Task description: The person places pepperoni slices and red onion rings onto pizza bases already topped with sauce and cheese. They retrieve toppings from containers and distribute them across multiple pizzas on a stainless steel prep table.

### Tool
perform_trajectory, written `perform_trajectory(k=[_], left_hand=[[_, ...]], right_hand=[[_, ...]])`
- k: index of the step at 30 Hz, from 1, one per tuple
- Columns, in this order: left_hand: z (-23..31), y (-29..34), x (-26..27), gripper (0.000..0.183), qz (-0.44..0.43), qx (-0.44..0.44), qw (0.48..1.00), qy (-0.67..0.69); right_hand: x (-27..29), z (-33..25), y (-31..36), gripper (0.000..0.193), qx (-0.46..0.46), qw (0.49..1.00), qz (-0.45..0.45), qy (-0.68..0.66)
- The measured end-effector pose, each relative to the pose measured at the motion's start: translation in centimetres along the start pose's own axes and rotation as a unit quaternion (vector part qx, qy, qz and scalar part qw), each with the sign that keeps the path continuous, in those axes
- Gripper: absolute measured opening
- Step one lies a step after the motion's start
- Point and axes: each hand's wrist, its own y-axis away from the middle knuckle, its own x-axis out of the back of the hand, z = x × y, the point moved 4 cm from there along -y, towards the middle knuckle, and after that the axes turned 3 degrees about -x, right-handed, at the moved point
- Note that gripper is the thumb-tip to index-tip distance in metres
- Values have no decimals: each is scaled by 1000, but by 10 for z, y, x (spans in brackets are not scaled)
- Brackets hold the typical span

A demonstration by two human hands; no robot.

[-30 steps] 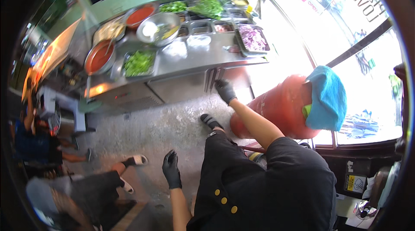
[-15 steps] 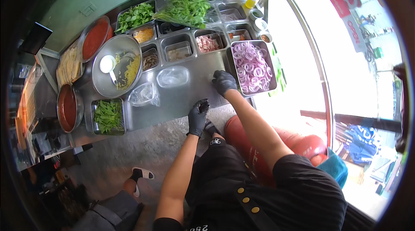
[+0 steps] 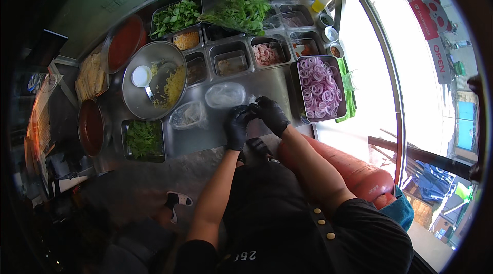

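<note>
My two hands, in black gloves, meet over the front part of the steel counter (image 3: 197,139). My right hand (image 3: 272,116) is closed, fingertips pinching a small bit of clear, crinkled plastic (image 3: 252,99). Against it presses my left hand (image 3: 238,126), its fingers curled; what they hold, if anything, is hidden. Just beyond them lies a clear plastic bag (image 3: 225,94) with a rounded shape, and a second clear bag (image 3: 188,116) sits to its left. Nearest on the right is a steel tray (image 3: 306,105) heaped with sliced purple onion rings (image 3: 321,86).
A large steel bowl (image 3: 134,57) holds yellow shreds and a white scoop (image 3: 142,77). Leafy greens fill a front tray (image 3: 142,139). Behind are inset pans with chopped meat (image 3: 266,54) and other ingredients. A red gas cylinder (image 3: 354,171) lies below right; another person's foot (image 3: 178,200) is at lower left.
My hands have come together from apart, the left moving up to the right one. A bit of clear plastic now shows at the right fingertips. The whole view has shifted slightly.
</note>
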Motion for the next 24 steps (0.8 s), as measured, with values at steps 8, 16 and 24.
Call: perform_trajectory(k=[8,16,24], left_hand=[[-28,-8,36,22,-94,70,986,-121],[7,-9,59,25,-139,210,965,-78],[16,0,63,19,-120,116,970,-176]], right_hand=[[-16,0,17,30,1,990,-82,-119],[-35,11,22,25,16,999,-3,36],[-47,8,30,22,21,999,25,6]])
